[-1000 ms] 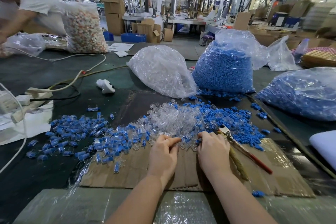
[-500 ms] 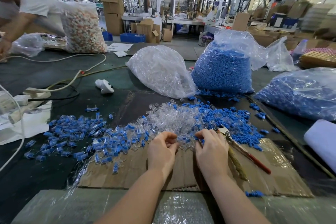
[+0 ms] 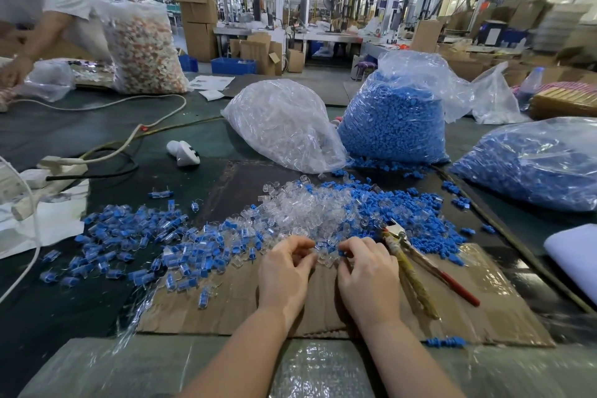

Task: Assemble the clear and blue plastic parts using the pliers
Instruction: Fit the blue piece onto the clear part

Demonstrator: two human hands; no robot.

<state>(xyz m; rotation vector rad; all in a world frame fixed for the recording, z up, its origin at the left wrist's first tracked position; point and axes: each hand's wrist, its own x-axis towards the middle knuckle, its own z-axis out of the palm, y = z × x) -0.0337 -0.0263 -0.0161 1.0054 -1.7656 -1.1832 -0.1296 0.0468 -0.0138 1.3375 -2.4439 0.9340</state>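
A: Both hands are working at the near edge of the loose pile. The left hand (image 3: 284,271) is curling its fingers in, thumb meeting fingertips, and it is looking like a pinch on a small clear piece, though the piece itself is too small to make out.

B: And the right hand (image 3: 366,271) is doing much the same, fingers bent inward, with a blue part (image 3: 341,254) showing at its fingertips. The two hands are sitting close together, just apart.

A: The clear parts (image 3: 310,210) are lying in a heap straight beyond the hands, in the middle of the table. The loose blue parts (image 3: 416,216) are spreading to the right of that heap and touching it.

B: The pliers (image 3: 420,265) are lying on the cardboard sheet (image 3: 504,310) just to the right of the right hand, nose pointing far, handles pointing near and right. Neither hand is touching them.

A: Over on the left, assembled clear-and-blue pieces (image 3: 129,242) are scattering across the dark table (image 3: 58,317).

B: Farther back, a bag of clear parts (image 3: 281,126) is sitting beside a bag of blue parts (image 3: 394,119), with a second blue bag (image 3: 533,165) at the far right.

A: And at far left, another person (image 3: 48,19) is leaning over the table.
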